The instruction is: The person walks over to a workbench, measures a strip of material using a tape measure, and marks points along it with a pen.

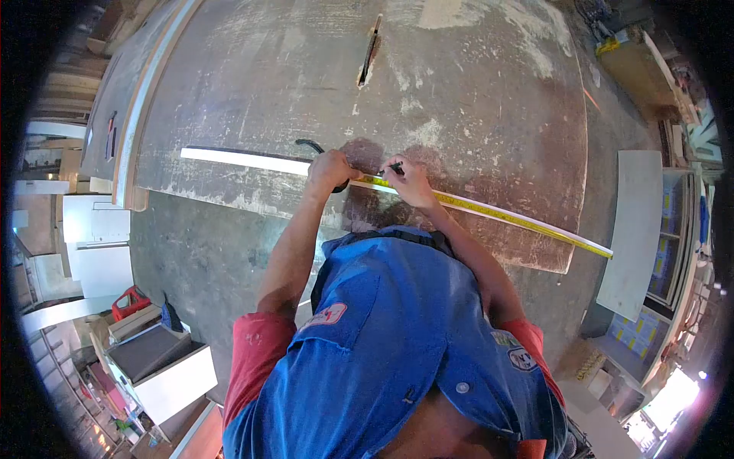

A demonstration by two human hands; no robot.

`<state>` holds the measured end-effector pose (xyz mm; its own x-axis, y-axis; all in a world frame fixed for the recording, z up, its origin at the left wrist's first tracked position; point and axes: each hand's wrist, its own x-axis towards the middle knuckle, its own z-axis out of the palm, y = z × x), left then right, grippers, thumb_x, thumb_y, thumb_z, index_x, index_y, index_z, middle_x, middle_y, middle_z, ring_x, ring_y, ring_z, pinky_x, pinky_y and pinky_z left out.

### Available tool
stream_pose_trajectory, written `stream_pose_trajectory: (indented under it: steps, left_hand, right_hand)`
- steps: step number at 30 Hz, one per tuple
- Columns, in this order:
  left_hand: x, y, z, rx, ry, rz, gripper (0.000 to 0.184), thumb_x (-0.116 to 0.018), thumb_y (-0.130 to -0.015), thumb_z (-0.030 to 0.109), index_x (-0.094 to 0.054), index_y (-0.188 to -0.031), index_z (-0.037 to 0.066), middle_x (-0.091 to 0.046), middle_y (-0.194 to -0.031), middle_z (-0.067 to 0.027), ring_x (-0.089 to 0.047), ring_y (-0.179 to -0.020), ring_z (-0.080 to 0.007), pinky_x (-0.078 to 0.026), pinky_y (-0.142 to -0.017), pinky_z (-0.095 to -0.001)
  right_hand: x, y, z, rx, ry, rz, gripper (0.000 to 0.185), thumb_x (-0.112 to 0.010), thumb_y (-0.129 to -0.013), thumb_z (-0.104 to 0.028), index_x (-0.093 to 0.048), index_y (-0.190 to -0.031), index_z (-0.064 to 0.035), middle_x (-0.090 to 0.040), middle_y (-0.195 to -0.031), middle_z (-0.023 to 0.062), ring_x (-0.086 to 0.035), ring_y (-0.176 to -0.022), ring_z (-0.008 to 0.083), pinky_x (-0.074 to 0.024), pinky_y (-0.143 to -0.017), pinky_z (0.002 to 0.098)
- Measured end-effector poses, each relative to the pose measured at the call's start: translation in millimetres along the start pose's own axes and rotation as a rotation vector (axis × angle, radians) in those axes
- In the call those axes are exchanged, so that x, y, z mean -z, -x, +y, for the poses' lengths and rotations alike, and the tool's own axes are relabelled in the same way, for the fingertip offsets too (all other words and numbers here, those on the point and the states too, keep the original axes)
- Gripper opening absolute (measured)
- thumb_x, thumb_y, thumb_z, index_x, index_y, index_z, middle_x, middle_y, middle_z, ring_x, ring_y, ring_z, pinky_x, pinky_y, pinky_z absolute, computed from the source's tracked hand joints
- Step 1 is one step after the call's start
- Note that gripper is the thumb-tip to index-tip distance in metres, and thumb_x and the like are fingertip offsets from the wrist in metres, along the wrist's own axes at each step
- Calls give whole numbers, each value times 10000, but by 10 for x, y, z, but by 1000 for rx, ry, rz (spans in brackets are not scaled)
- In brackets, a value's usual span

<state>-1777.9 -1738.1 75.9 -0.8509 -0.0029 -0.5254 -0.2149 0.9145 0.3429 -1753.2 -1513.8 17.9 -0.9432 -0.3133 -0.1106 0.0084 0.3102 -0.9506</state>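
A long narrow white strip (245, 159) lies across the worn brown tabletop (283, 84), near its front edge. Along the strip's right part runs the yellow blade (497, 213) of a tape measure, reaching out to the strip's right end. My left hand (329, 171) is closed around the dark tape measure case, mostly hidden under the fingers, with its black strap (309, 144) sticking out beyond. Just to the right, my right hand (411, 183) pinches a short dark pen (396, 167) over the tape and strip; where its tip touches is hidden.
A dark blade in a slot (371, 52) shows in the tabletop farther back. On the left a long rail (145, 92) runs along the table. A pale board (633, 229) leans by shelves at right. A white drawer box (174, 382) stands at lower left.
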Motion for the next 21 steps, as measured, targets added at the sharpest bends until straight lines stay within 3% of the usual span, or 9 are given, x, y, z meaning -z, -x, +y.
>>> stream_pose_trajectory:
  steps: [4,14,17,19,21]
  left_hand:
    - [-43,-31,-59,-31,29,38,467,-843,-625,461,-744,-841,59,-713,-914,-193,-691,-901,-361,-540,-800,-447]
    - [-60,-42,-60,-51,16,51,468,-847,-614,455,-738,-813,46,-710,-883,-200,-692,-874,-362,-540,-784,-454]
    - [-54,-40,-65,-59,24,56,452,-847,-618,441,-740,-809,46,-709,-862,-200,-695,-855,-363,-541,-775,-455]
    - [-94,-74,-95,-71,42,75,443,-847,-621,433,-742,-811,47,-709,-853,-200,-696,-846,-363,-542,-771,-456]
    - [-135,-101,-128,-67,26,98,440,-847,-610,461,-736,-760,62,-694,-774,-178,-690,-771,-341,-531,-699,-441]
  right_hand:
    - [31,26,-69,86,95,5,162,-625,-893,-167,-636,-1016,-63,-692,-860,105,-678,-747,220,-530,-693,355]
    - [22,66,-227,50,158,-11,115,-628,-882,-107,-623,-988,-63,-685,-845,115,-680,-728,218,-525,-667,356]
    - [-18,76,-160,156,214,60,117,-631,-894,-123,-628,-996,-67,-689,-834,113,-681,-702,210,-524,-634,347]
    - [1,115,-227,24,93,139,125,-638,-895,-121,-632,-1004,-61,-696,-827,108,-682,-712,204,-525,-639,353]
    - [64,119,-145,46,75,181,129,-642,-894,-118,-634,-1007,-57,-697,-821,102,-673,-707,184,-520,-634,344]
